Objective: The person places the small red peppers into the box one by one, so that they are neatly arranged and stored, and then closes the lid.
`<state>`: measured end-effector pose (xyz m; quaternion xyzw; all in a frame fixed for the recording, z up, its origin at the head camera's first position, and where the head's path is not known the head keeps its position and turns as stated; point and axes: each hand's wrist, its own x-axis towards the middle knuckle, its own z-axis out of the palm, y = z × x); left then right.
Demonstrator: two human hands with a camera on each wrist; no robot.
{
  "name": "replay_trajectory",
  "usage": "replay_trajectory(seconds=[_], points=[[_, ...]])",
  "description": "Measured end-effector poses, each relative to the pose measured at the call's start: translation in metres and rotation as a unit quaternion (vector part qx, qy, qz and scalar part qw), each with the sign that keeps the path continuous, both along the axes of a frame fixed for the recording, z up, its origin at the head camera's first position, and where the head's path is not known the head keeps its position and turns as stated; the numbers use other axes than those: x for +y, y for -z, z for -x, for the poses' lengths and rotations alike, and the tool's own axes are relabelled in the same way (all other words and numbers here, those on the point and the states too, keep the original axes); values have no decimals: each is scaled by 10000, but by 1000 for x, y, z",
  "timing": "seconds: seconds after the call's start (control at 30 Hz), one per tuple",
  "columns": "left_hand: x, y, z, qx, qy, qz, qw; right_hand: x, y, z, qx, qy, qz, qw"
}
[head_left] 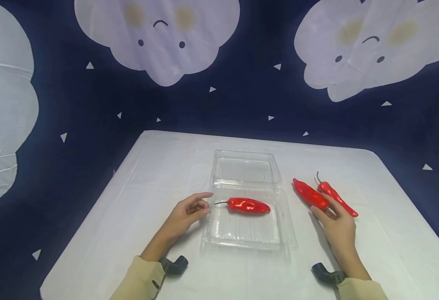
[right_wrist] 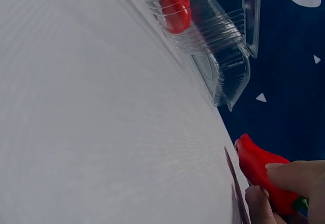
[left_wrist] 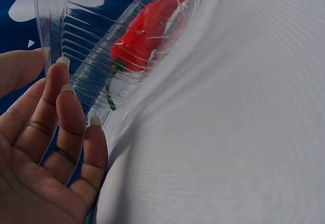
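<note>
Right hand (head_left: 339, 227) pinching plump pepper (head_left: 308, 194) mid-right, axis slanting upper left — container (head_left: 247, 231) lying centre; left hand (head_left: 183, 215) resting half-spread, gripping nothing, beside it.

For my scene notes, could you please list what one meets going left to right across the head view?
Left hand, open clear container with one red pepper inside, plump red pepper gripped by the right hand, slender red pepper.

One clear container (head_left: 249, 231). Three red peppers (head_left: 248, 205) — one inside the container, two to its right. Two hands: the left hand (head_left: 185, 214) at the container's left edge, the right hand (head_left: 337, 227) to its right. Two sleeves (head_left: 140, 277), one either side of it; one table (head_left: 148, 175) beneath it — and three cloud shapes (head_left: 159, 41) beyond it.
</note>
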<state>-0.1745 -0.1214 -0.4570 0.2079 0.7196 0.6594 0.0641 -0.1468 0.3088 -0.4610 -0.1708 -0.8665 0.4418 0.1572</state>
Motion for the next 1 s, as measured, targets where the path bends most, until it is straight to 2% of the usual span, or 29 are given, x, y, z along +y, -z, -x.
replay_trajectory(seconds=[0.27, 0.53, 0.73, 0.9, 1.0], points=[[-1, 0, 0, -75, -24, 86, 9999, 1, -15, -4, -124, -13, 259, 9996], [0, -1, -1, -184, -80, 104, 9997, 2, -31, -5, -198, -231, 332, 9990], [0, -2, -1, -178, -68, 109, 9998, -10, -48, -4, -31, -434, 509, 9978], [-1, -1, -1, -162, -41, 81, 9998, -26, -60, -2, 47, -796, 676, 9945], [-1, -2, -1, -166, -46, 108, 9998, -37, -62, -4, 76, -1386, 803, 9871]])
